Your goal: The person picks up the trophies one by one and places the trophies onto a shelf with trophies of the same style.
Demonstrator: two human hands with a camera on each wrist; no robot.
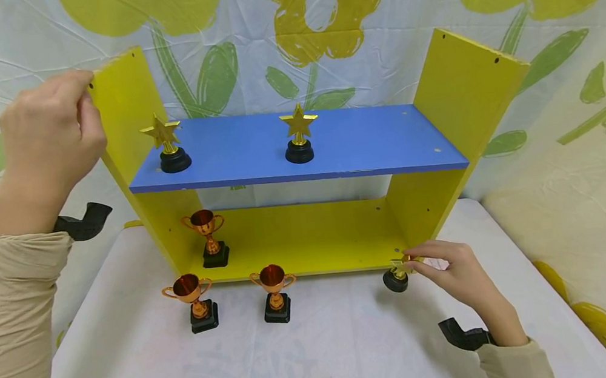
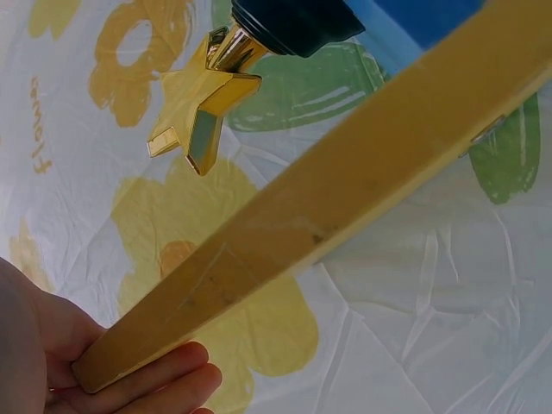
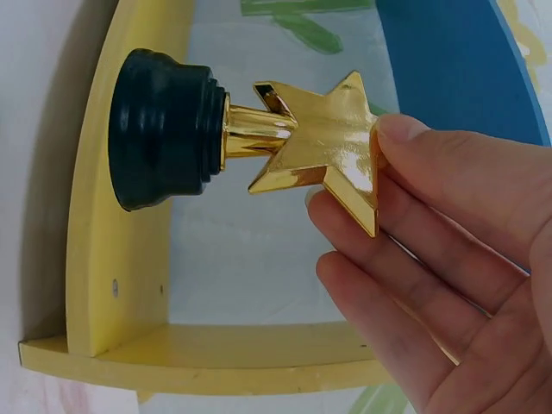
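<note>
My left hand grips the top front corner of the yellow shelf's left side panel. In the left wrist view its fingers lie along the panel's narrow edge. My right hand pinches a gold star trophy by its star, between thumb and fingers. That trophy's black round base tilts down, just in front of the bottom board's right end. Two more star trophies stand on the blue board, one at the left and one near the middle.
One bronze cup trophy stands on the yellow bottom board at its left end. Two others, a left cup and a middle cup, stand on the white tabletop before the shelf. A flower-print cloth hangs behind.
</note>
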